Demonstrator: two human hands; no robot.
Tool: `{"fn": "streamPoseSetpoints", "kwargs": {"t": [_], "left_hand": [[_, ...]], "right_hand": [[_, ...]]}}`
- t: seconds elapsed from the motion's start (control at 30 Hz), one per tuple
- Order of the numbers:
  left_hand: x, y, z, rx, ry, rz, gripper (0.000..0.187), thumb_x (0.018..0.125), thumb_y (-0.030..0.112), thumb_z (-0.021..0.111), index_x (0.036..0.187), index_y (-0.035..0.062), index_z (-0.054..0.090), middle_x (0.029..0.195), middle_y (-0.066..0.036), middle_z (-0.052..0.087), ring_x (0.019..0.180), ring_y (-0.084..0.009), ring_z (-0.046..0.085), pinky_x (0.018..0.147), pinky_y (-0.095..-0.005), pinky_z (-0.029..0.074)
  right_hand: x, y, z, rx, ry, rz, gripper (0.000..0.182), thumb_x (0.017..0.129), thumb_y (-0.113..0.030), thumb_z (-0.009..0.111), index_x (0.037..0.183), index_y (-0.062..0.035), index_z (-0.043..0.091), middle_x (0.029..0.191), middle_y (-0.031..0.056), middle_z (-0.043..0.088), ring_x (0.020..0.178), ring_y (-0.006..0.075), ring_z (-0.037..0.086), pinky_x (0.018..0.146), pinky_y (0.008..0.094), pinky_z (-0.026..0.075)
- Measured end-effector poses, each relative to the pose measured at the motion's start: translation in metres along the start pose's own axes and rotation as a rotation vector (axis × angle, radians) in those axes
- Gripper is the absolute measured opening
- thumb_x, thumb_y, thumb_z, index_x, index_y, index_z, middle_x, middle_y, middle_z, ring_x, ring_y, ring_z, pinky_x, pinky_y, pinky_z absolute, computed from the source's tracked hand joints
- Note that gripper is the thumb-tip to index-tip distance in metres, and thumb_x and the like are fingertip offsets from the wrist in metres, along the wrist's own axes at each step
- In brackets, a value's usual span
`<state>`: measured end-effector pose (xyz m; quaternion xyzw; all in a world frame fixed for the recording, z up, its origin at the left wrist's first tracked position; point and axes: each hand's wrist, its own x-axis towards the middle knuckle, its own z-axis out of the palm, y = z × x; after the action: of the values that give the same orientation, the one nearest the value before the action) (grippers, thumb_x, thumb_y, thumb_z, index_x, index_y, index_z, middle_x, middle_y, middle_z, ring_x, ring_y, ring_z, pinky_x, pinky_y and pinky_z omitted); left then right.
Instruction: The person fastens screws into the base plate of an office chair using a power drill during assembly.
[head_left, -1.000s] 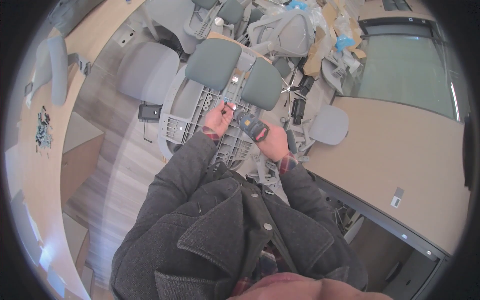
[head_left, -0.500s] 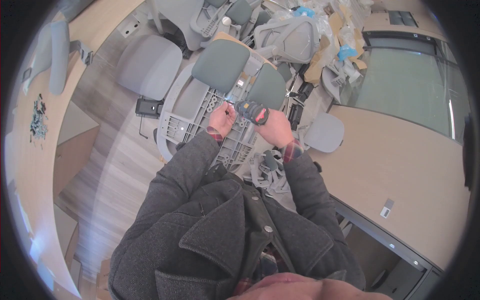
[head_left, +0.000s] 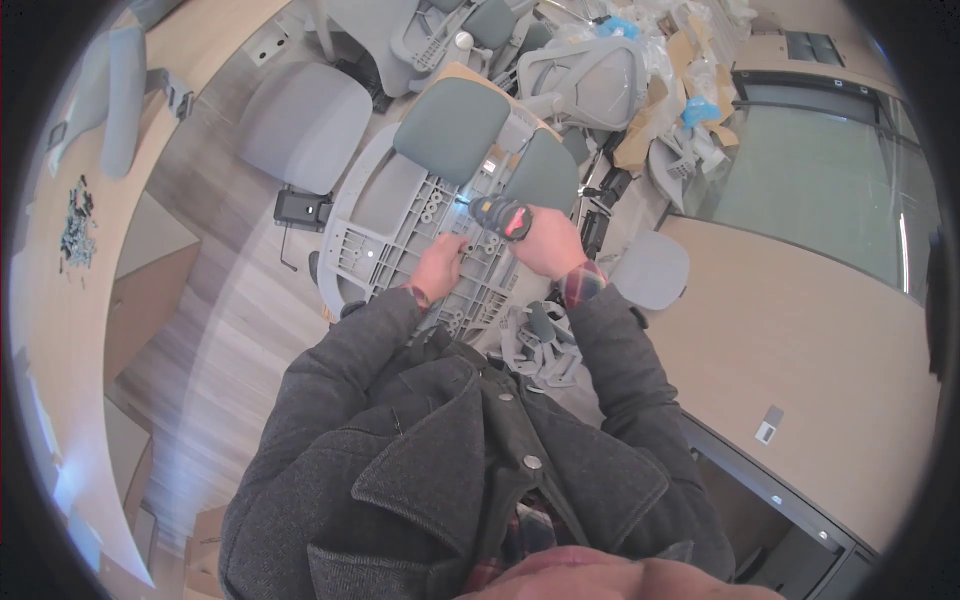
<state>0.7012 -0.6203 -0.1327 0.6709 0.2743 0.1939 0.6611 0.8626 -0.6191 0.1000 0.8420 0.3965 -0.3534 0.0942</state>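
My right hand [head_left: 548, 243] grips a cordless drill [head_left: 497, 214], dark with a red patch at its rear. Its lit tip points left and down at a grey plastic chair frame [head_left: 425, 225] with a ribbed lattice. Lower on that lattice is my left hand [head_left: 437, 265], its fingers closed together; whatever they may hold is too small to make out. Two grey-green pads, one a larger chair pad [head_left: 452, 128] and the other a smaller pad [head_left: 543, 172], lie against the far side of the frame.
A grey chair seat [head_left: 305, 128] stands left of the work. Loose plastic parts [head_left: 540, 345] lie near my body. Small dark hardware [head_left: 76, 235] is heaped on the left desk. More chair frames [head_left: 582, 82] and plastic wrapping sit at the back. A wooden desk [head_left: 790, 340] stands right.
My left hand has drawn back from the drill's tip toward my body, down the lattice. The drill stays at nearly the same spot in my right hand. The view has shifted slightly.
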Motion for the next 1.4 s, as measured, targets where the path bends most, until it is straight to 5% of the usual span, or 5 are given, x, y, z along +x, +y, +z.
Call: {"fn": "streamPoseSetpoints", "kwargs": {"t": [0.3,0.43,0.6,1.3,1.4], "left_hand": [[-0.020,0.013,-0.011,0.303,-0.433,-0.167,0.050,0.091,0.000,0.052,0.140,0.0065,0.045,0.121,-0.019,0.062,0.095,-0.0357,0.065,0.079,-0.0478,0.052],[-0.020,0.022,-0.013,0.274,-0.399,-0.215,0.013,0.101,0.010,0.048,0.112,0.0077,0.052,0.091,-0.013,0.064,0.073,-0.0312,0.062,0.066,-0.0435,0.048],[-0.025,0.004,-0.007,0.260,-0.397,-0.201,0.020,0.106,0.022,0.039,0.113,0.0082,0.051,0.086,-0.017,0.065,0.069,-0.0357,0.061,0.062,-0.0471,0.046],[-0.018,0.007,-0.012,0.108,-0.302,-0.082,0.022,0.106,0.020,0.041,0.094,0.0092,0.056,0.071,-0.006,0.063,0.066,-0.0252,0.058,0.068,-0.0401,0.047],[-0.015,0.007,-0.012,0.094,-0.347,-0.061,0.024,0.106,0.018,0.043,0.090,0.0079,0.058,0.068,-0.006,0.063,0.063,-0.0221,0.061,0.069,-0.0371,0.049]], "right_hand": [[0.013,-0.001,-0.006,-0.063,-0.006,-0.002,0.008,0.078,-0.019,0.051,0.076,-0.0125,0.054,0.070,0.0031,0.058,0.064,0.0253,0.054,0.057,0.0365,0.043],[0.022,-0.007,-0.015,-0.195,-0.029,-0.047,0.018,0.071,-0.011,0.051,0.084,-0.0153,0.062,0.072,0.0017,0.063,0.067,0.0257,0.059,0.057,0.0378,0.046],[0.025,-0.013,-0.024,-0.283,-0.056,-0.075,0.015,0.069,-0.008,0.052,0.079,-0.0163,0.060,0.070,-0.0005,0.061,0.066,0.0233,0.058,0.058,0.0368,0.046],[0.026,-0.001,-0.021,-0.271,-0.026,-0.106,0.006,0.074,-0.016,0.052,0.077,-0.0157,0.058,0.071,0.0001,0.061,0.066,0.0236,0.056,0.060,0.0371,0.046],[0.013,-0.007,-0.038,-0.420,-0.114,-0.224,0.057,0.072,-0.007,0.052,0.126,-0.0257,0.059,0.086,0.0057,0.069,0.077,0.0283,0.063,0.060,0.0384,0.049]]}}
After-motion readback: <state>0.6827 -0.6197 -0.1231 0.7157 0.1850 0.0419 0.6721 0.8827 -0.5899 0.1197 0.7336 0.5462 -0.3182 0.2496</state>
